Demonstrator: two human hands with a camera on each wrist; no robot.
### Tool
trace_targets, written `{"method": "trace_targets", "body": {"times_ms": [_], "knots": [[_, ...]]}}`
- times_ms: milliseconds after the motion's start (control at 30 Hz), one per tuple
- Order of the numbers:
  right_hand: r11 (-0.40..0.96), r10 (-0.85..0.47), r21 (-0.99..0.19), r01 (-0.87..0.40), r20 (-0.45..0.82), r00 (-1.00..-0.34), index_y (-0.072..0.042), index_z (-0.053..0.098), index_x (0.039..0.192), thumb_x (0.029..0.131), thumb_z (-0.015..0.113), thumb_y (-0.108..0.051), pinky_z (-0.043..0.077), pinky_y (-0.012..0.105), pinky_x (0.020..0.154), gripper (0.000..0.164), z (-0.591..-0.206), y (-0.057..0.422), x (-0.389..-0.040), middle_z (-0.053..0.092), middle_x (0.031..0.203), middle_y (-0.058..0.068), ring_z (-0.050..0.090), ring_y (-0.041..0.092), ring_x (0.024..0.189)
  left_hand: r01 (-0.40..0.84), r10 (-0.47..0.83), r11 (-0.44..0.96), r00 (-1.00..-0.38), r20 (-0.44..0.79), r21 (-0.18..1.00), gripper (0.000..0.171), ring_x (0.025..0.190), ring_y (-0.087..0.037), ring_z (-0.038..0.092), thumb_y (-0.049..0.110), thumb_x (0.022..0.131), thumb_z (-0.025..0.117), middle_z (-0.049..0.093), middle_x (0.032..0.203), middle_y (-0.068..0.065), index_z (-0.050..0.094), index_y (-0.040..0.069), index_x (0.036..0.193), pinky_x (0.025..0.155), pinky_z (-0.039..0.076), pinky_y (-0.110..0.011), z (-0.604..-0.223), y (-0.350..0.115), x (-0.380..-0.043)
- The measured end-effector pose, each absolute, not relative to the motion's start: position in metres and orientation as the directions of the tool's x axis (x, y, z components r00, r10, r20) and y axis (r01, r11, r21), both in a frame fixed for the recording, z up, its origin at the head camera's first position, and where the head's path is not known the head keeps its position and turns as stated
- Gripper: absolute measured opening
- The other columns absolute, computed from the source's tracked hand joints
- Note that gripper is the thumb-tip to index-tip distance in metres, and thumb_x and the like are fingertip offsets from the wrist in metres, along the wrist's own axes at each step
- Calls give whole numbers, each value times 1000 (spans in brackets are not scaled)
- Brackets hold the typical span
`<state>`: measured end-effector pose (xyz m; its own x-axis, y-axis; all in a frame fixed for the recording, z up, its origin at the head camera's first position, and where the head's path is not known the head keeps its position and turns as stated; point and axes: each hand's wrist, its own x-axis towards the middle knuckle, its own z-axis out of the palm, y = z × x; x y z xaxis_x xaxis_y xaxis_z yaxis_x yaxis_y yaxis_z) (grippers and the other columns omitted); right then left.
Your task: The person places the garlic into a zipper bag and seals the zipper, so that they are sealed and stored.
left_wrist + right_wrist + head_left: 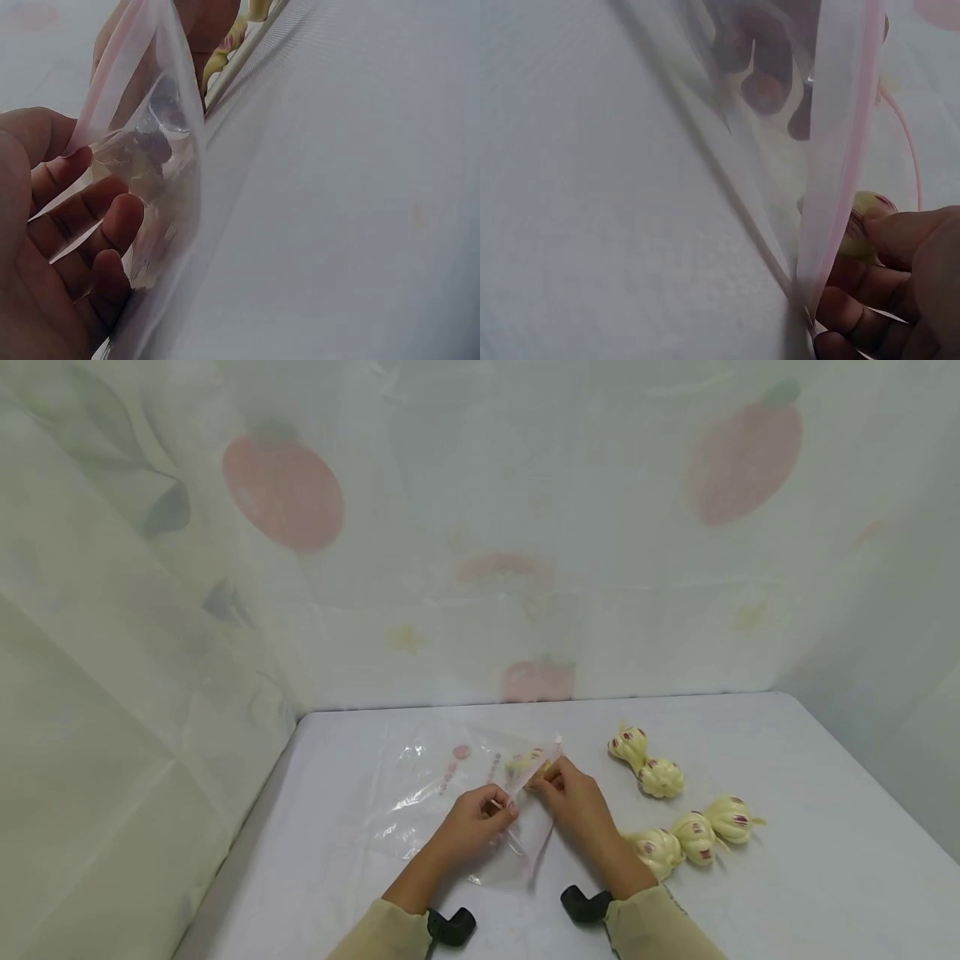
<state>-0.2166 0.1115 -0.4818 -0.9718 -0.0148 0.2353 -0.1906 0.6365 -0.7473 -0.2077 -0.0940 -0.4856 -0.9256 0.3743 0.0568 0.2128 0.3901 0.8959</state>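
Observation:
A clear zip bag with a pink closure strip and small red prints lies across the middle of the table, its mouth towards the right. My left hand pinches the near edge of the mouth between thumb and index finger; its other fingers curl loosely beside the film. At the mouth, my right hand holds a pale yellow garlic bulb with purple streaks, thumb on top and fingers beneath. In the right wrist view the bulb sits between the two pink edges of the mouth.
To the right lie more garlic bulbs: a pair farther back and a row of three nearer, partly behind my right forearm. Black wrist mounts show at both cuffs. A printed curtain hangs behind the white table.

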Motion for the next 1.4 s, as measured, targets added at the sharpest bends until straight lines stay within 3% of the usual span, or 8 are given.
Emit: {"method": "trace_targets", "body": {"times_ms": [200, 300, 500, 800, 967, 1233, 1400], "knots": [[610, -49, -764, -209, 226, -973, -27, 61, 88, 89, 74, -29, 43, 25, 64, 13, -485, 110, -217, 61, 75, -13, 54, 7, 68, 222, 387, 395, -920, 58, 891, 13, 64, -8, 59, 27, 93, 66, 62, 73, 5, 62, 15, 90, 57, 49, -24, -486, -94, -207], [611, -70, -758, -230, 237, -969, -27, 65, 96, 89, 73, -23, 46, 26, 67, 12, -486, 109, -217, 66, 82, -12, 57, 6, 72, 226, 389, 391, -919, 62, 892, 12, 63, -8, 58, 26, 93, 66, 61, 72, 5, 62, 15, 90, 56, 48, -23, -486, -94, -207], [635, -129, -734, -243, 210, -969, -24, 64, 122, 89, 71, -15, 46, 30, 68, 35, -484, 109, -217, 71, 93, -5, 56, 8, 73, 229, 374, 403, -925, 68, 886, 12, 65, -8, 57, 25, 93, 66, 61, 73, 5, 62, 15, 89, 58, 48, -23, -487, -94, -207], [654, -165, -714, -250, 188, -968, -21, 60, 129, 90, 71, -19, 44, 28, 67, 41, -486, 108, -217, 70, 96, -6, 53, 8, 73, 311, 286, 485, -940, 188, 817, 7, 70, -5, 58, 24, 93, 65, 63, 84, 7, 62, 19, 88, 63, 48, -23, -488, -93, -208], [656, -174, -708, -260, 193, -965, -21, 60, 133, 90, 71, -21, 45, 27, 68, 44, -484, 105, -217, 69, 96, -7, 53, 7, 73, 289, 195, 517, -956, 218, 806, 4, 74, -5, 58, 24, 93, 65, 63, 87, 7, 63, 22, 90, 64, 48, -23, -488, -93, -210], [712, -193, -633, -304, 241, -951, -25, 67, 120, 89, 73, -21, 45, 26, 64, 32, -471, 101, -214, 67, 92, -8, 53, 5, 70, 273, 151, 552, -962, 227, 788, 4, 69, -6, 54, 24, 92, 65, 60, 80, 9, 63, 22, 89, 62, 46, -22, -488, -97, -211], [722, -194, -604, -338, 292, -937, -22, 70, 114, 88, 73, -23, 45, 25, 63, 26, -457, 111, -204, 68, 89, -10, 52, 4, 70, 281, 160, 555, -960, 230, 783, 5, 69, -3, 53, 24, 92, 65, 60, 77, 11, 64, 21, 87, 63, 46, -21, -493, -94, -211]]}}
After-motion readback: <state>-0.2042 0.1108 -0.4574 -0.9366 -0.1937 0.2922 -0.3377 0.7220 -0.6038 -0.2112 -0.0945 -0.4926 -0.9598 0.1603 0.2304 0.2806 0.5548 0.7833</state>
